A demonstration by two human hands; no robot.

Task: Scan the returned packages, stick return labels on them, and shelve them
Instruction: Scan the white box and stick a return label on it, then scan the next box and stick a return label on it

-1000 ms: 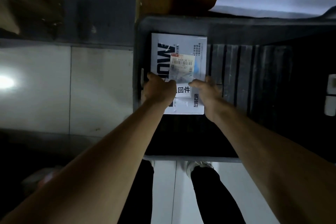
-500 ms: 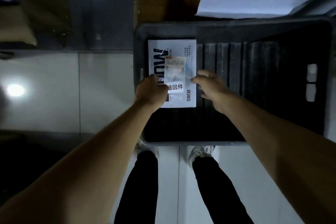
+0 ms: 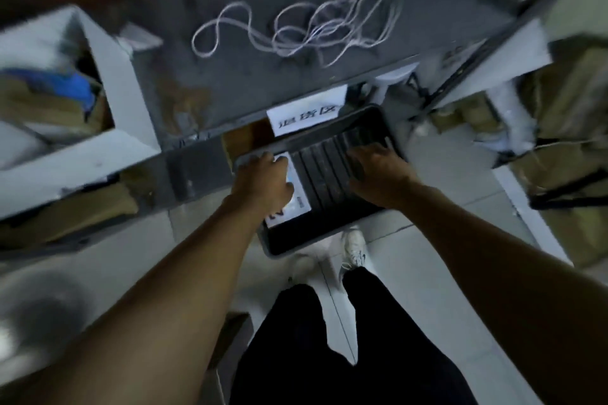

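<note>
A: Nearest you, your legs and a white shoe [image 3: 353, 245] stand on the floor in front of the bin [image 3: 332, 233].

B: And my hands?

A: Your left hand [image 3: 263, 181] lies over the package [image 3: 297, 199], fingers bent down onto it; motion blur hides whether you grip it or only press. Your right hand [image 3: 378, 174] hangs over the bin's ribbed bottom, fingers loosely spread, holding nothing.

B: Where does the package sit?

A: Flat in the bin's left part, on the bottom, close to the left wall. I judge it placed. Let go cleanly, lift straight up, and don't drag it askew, so its label stays face up.

B: Anything else in the bin?

A: Nothing else shows; the right part is bare ribs. Past it, a paper sign [image 3: 304, 118] hangs from the shelf [image 3: 250, 76] edge, and a loose cord [image 3: 296, 33] lies on the shelf. The left shelf bay [image 3: 49, 102] holds blurred brown parcels and something blue.
</note>
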